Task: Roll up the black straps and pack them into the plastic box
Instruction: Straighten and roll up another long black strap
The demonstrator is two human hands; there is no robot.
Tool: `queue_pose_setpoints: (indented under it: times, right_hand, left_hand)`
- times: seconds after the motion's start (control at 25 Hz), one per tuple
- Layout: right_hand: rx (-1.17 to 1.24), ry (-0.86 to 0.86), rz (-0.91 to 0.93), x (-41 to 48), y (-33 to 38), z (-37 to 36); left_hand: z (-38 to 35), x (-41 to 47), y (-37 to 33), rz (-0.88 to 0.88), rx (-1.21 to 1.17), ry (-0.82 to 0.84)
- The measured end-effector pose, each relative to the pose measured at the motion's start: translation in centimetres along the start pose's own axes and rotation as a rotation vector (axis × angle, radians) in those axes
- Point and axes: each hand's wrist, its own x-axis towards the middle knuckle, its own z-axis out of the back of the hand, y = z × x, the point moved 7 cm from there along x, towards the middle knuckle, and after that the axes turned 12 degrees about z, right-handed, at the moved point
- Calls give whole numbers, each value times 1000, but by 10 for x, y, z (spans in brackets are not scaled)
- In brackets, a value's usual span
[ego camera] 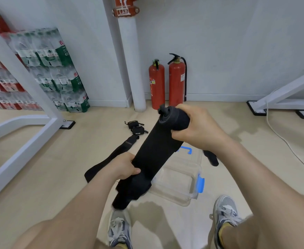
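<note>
- The right hand [198, 126] is clamped round the upper end of the held strap [154, 150]. Its fingers and thumb curl over the rolled part, and the open end of the coil faces 11 o'clock.
- The left hand [124, 165] grips the same strap lower down, with the thumb across the front and the fingers wrapped behind.
- The held strap is stretched on a diagonal from 1 o'clock at the right hand to 7 o'clock at the left. Below the left hand its loose tail hangs bunched, in front of the box's near-left corner.
- The plastic box [192, 193] is clear and lidless. It stands on the floor under the hands, at 5 o'clock from frame centre.
- One blue latch [201, 183] shows on the box's right side and another on its far edge.
- A flat strap [108, 159] lies unrolled on the floor at 10 o'clock of the box, partly hidden by the left hand.
- Two rolled straps [136, 127] lie touching each other at 11 o'clock of the box and bear white lettering.
- A black strap end [211, 158] shows below the right wrist at 2 o'clock of the box. Whether it belongs to the held strap cannot be told.
- Two red fire extinguishers [177, 79] stand upright against the wall at 12 o'clock, just beside a white pipe [131, 60].
- Wrapped packs of bottled water [57, 69] are stacked at 10 o'clock.
- Two shoes [119, 229] show at 6 o'clock.
</note>
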Motion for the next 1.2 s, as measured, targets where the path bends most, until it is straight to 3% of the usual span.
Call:
queue_pose_setpoints:
  times: [0.12,0.24,0.28,0.52,0.72,0.92,1.04,1.2]
  right_hand:
    - [-13,72,45,5,11,-4]
    - [12,129,62,9,20,-5]
    - [31,147,68,10,23,-6]
    - [38,180,61,8,21,-10]
    - [0,125,-20,4,11,-9]
    - [-118,145,-38,3,5,-17]
    - [-219,208,6,4,10,-16]
    - [-327,351,75,1,23,-33]
  left_hand:
    - [3,-15,-14,-88,-18,146]
    - [25,-50,-61,-435,-404,247]
    - [31,-60,-73,-475,-521,248]
    - [3,-69,-86,-408,-621,406]
    - [13,-64,-88,-400,-531,136]
    - [7,-78,-86,-399,-520,253]
    - [20,-82,-86,-498,-709,293]
    - [40,-93,-94,-543,-691,-7]
